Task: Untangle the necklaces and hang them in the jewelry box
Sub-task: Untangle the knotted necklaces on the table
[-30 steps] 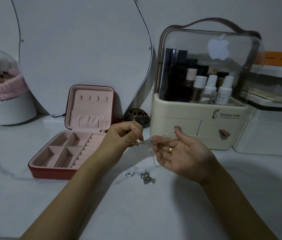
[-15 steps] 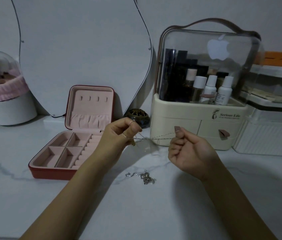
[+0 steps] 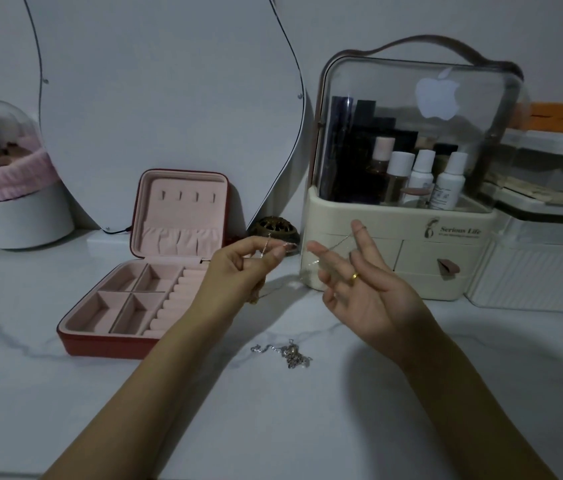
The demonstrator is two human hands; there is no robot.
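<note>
From the head camera, both forearms reach up from the bottom edge toward the middle of a white marbled counter (image 3: 65, 393). The left hand (image 3: 238, 268) sits just left of centre, fingers curled, pinching a thin chain necklace (image 3: 337, 244) between thumb and fingertips. The chain runs from there toward 3 o'clock to the right hand (image 3: 370, 292), whose palm faces up with fingers spread and straight; the chain drapes over those fingers rather than being clasped. A gold ring (image 3: 354, 276) is on one finger of that hand.

Toward 6 o'clock from the hands, a second necklace (image 3: 290, 353), silver and bunched in a small tangle, lies on the counter, apart from both hands.

At 9 o'clock from the left hand stands the open red jewelry box (image 3: 127, 306), pink-lined, lid upright, its hooks bare. At 2 o'clock is a cream cosmetics organiser (image 3: 411, 258) with a clear cover, holding bottles. A large mirror (image 3: 169, 98) leans behind the box at 12 o'clock.
</note>
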